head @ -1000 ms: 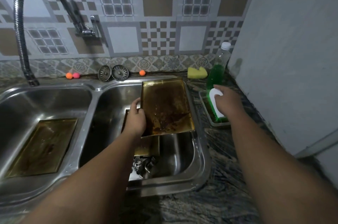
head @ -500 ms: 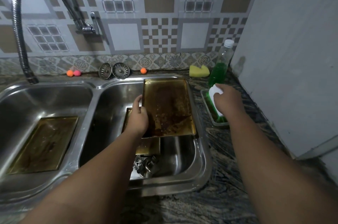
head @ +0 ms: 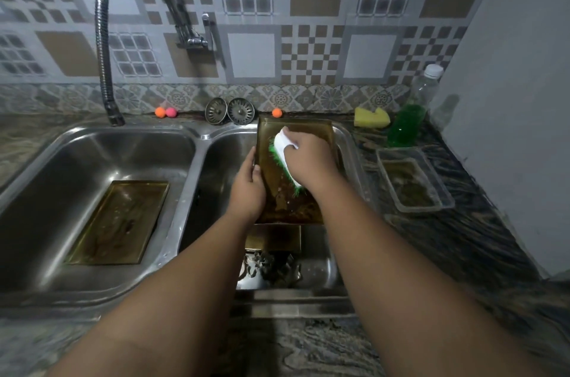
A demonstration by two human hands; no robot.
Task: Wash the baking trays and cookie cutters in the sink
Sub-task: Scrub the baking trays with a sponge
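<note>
Scrubbing is under way at the right basin of a double steel sink (head: 185,179). The left hand (head: 248,188) grips the left edge of a greasy brown baking tray (head: 290,207), holding it tilted over that basin with its far end up near the back rim. The right hand (head: 308,156) is closed around a white brush (head: 285,154) with green bristles, and the bristles press against the tray's inner face.

Below the held tray, a second tray (head: 273,238) shows partly in the right basin, and nearer the front of the same basin lies a small heap of metal cookie cutters (head: 271,267). A third tray (head: 118,222) lies flat on the floor of the left basin.

A flexible metal tap (head: 103,37) arches from the wall and ends above the back left corner of the sink. Two sink strainers (head: 229,110) lean against the tiled wall behind the divider, with small orange and pink balls (head: 165,112) to their left and one orange ball (head: 277,112) to their right.

On the table to the right stand a yellow sponge (head: 371,117), a clear bottle (head: 411,111) part-filled with green liquid, and a shallow clear plastic container (head: 415,181) with murky residue inside.
</note>
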